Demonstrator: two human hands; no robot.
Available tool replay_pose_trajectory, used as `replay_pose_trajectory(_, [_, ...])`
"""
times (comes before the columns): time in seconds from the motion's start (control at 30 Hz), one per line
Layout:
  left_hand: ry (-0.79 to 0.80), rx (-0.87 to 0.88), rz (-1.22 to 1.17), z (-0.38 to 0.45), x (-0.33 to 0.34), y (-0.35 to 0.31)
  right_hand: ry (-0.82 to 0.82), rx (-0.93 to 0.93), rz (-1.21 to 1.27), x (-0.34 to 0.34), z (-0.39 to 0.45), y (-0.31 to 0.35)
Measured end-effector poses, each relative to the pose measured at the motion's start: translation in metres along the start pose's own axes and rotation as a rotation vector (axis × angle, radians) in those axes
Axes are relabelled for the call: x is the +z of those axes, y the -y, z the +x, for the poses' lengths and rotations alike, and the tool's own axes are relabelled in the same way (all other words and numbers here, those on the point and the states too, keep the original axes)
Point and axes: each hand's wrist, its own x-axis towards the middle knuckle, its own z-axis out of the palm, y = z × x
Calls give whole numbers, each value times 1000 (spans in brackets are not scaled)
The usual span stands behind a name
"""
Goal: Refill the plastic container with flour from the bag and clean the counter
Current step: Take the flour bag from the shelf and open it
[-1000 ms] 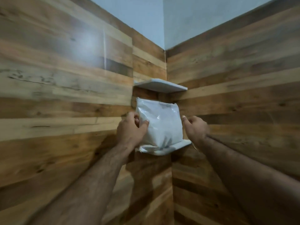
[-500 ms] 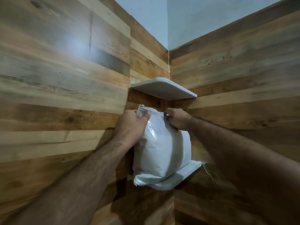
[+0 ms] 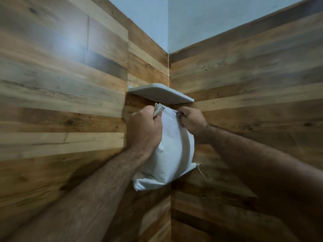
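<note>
Presently: flour bag point(image 3: 172, 151), woven, both top corners gripped by left hand point(image 3: 145, 130) and right hand point(image 3: 191, 120); frayed seam possibly weak, spill risk when lifted.

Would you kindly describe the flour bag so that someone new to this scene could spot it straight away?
Look to the corner where the two wood-panelled walls meet, just beneath the white corner shelf. There the left hand and right hand grip the flour bag by its top. It is the only soft, bulging white woven sack among flat, rigid surfaces.
</note>
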Motion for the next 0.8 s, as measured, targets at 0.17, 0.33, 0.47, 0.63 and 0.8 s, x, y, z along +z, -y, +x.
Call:
replay_pose_trajectory(0.17, [-24, -1, -52, -45, -28, -54, 61, -9, -32, -67, -57, 10])
replay_pose_trajectory(0.33, [31, -73, -111, -124, -54, -110, 186, 64, -106, -122, -162, 2])
replay_pose_trajectory(0.47, [192, -144, -114, -223, -67, -147, 321, 148, -159, -141, -281, -22])
replay_pose_trajectory(0.63, [417, -235, -140, -390, -91, -192, 646, 228, -261, -154, -452, -51])
replay_pose_trajectory(0.8, [643, -294, -120, -533, -122, -234, 865, 304, -339, -159, -592, -64])
